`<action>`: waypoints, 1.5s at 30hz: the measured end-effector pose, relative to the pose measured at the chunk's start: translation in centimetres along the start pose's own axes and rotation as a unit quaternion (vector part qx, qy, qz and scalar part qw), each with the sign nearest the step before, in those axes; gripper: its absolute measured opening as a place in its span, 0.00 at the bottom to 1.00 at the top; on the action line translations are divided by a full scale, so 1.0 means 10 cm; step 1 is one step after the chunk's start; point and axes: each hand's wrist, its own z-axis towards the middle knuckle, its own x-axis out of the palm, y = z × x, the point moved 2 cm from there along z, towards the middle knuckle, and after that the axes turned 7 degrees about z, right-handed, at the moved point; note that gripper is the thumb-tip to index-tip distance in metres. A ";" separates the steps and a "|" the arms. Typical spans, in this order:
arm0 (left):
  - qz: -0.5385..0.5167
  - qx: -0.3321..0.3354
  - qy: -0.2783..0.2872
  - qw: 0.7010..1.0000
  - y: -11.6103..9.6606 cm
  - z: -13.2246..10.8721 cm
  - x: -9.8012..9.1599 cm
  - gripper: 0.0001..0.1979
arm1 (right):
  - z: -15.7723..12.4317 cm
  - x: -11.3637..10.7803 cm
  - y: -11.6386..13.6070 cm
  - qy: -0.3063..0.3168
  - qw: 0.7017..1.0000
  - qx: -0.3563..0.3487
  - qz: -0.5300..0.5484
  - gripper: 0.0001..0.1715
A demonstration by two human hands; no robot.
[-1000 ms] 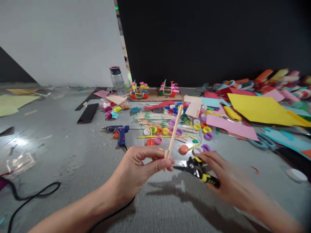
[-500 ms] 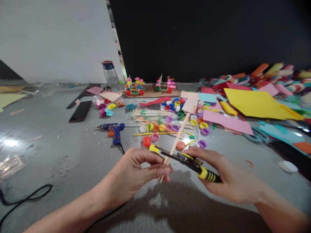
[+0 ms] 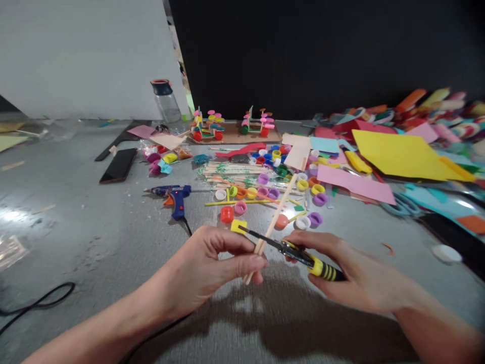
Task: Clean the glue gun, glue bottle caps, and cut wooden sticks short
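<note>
Stick [image 3: 278, 210] was pinched near its lower end by the closed left hand [image 3: 206, 268]; the right hand [image 3: 356, 278] gripped yellow-handled cutters [image 3: 299, 253], blades crossing the stick, above the floor's [image 3: 94, 227] near edge

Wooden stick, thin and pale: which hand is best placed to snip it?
Right hand, probably: it grips the yellow-and-black-handled cutters, whose blades sit across the thin wooden stick. The left hand just pinches it.

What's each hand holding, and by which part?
Left hand pinches the wooden stick near its lower end. Right hand grips the snips by their yellow-black handle; the blades cross the stick.
</note>
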 end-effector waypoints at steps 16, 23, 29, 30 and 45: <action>0.026 -0.011 0.026 0.999 0.02 -0.01 0.01 0.14 | -0.05 0.14 -0.09 -0.016 0.997 -0.029 -0.074 0.36; -0.018 -0.014 0.047 0.999 0.08 0.11 0.03 0.14 | 0.00 0.22 -0.09 -0.005 0.999 -0.005 -0.052 0.33; -0.024 -0.027 0.048 0.998 0.04 0.11 0.02 0.14 | 0.05 0.23 -0.07 0.023 0.999 0.026 0.018 0.28; -0.024 -0.027 0.052 0.998 0.03 0.11 0.01 0.15 | 0.06 0.22 -0.05 0.024 0.999 0.024 0.029 0.27; -0.083 -0.021 0.102 0.991 0.03 0.07 0.07 0.15 | -0.03 0.22 -0.08 -0.004 0.999 0.030 0.036 0.28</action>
